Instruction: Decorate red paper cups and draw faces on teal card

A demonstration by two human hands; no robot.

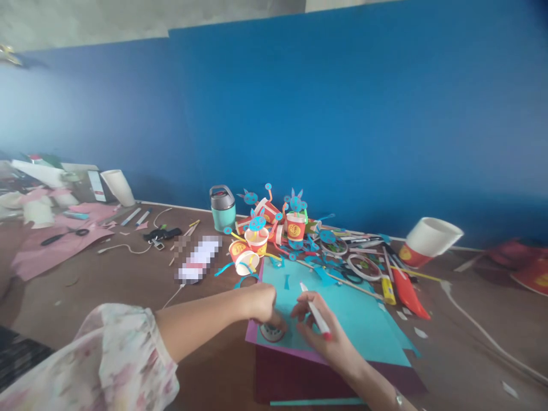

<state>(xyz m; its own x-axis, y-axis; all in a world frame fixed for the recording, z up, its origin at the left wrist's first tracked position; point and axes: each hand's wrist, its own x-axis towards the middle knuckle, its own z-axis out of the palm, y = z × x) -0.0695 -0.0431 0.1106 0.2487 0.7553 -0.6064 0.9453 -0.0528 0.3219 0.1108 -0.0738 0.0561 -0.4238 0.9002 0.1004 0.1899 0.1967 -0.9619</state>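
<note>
My left hand (264, 305) reaches down at the near left corner of a turquoise paper sheet (359, 325). Its fingers are bent and pressed on a small round thing (270, 333) with a dark patterned face, which looks like a roll of tape; the hand partly covers it. Across the palm of my right hand (323, 328) lies a white marker (315, 315) with a red end, its tip pointing up and left. The right fingers are curled beside the left hand, above the sheet. A small turquoise scrap (286, 281) lies on the paper.
Paper cups (257, 240) with blue rabbit faces and straws crowd behind the sheet. A lidded flask (223, 208) and a phone (199, 260) with a cable are left. Scissors (351, 275), a glue stick (388, 290) and stacked cups (430, 242) lie right. A blue wall (342, 114) bounds the table.
</note>
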